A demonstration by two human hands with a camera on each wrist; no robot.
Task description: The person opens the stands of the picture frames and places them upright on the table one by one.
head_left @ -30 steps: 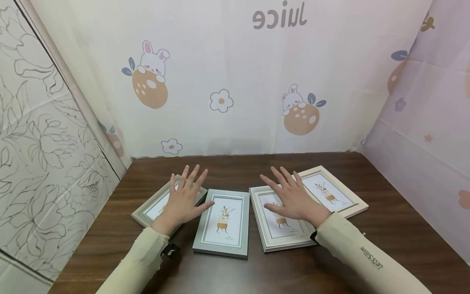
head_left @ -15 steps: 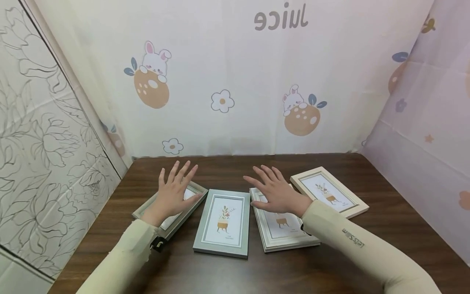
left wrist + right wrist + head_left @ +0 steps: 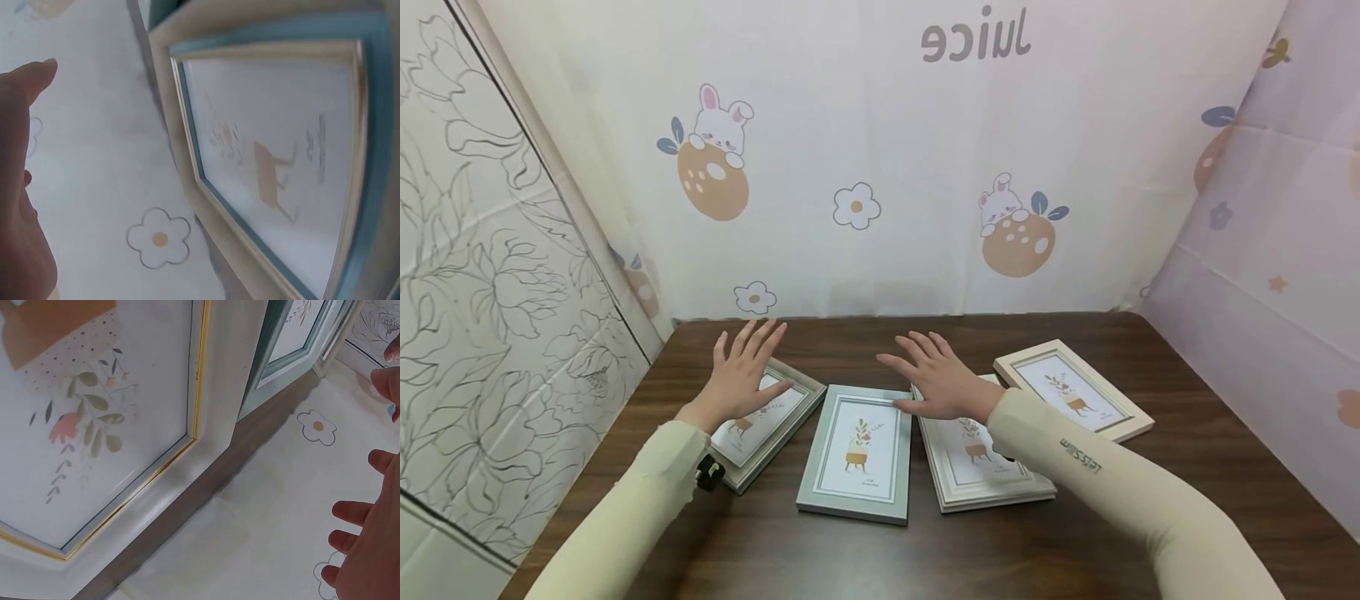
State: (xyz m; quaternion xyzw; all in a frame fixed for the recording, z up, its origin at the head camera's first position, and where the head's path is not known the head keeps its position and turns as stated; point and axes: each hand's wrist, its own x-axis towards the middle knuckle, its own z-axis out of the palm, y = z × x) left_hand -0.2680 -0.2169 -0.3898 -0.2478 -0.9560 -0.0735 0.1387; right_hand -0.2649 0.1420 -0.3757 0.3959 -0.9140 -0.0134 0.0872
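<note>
My left hand (image 3: 733, 385) is spread over the leftmost picture frame (image 3: 786, 429), a grey-beige one lying tilted on the table, and covers its left part in the head view. To its right lies a blue-grey picture frame (image 3: 857, 508). My right hand (image 3: 942, 383) has its fingers spread and hangs over the upper part of a white picture frame (image 3: 992, 498); its thumb overlaps the blue-grey frame's top right corner. Gold lines the white frame (image 3: 212, 394) in the right wrist view. A cream picture frame (image 3: 1075, 392) lies angled at the far right. Neither hand grips anything.
All the frames lie on a dark wooden table (image 3: 880, 558). A pale curtain (image 3: 910, 125) printed with rabbits and flowers hangs behind its back edge. A floral-lined panel (image 3: 497, 283) stands at the left, and more printed curtain (image 3: 1292, 333) at the right.
Both hands have moved left in the head view, the left one slightly up and away. More of the white and cream frames now shows. The frames themselves lie as before.
</note>
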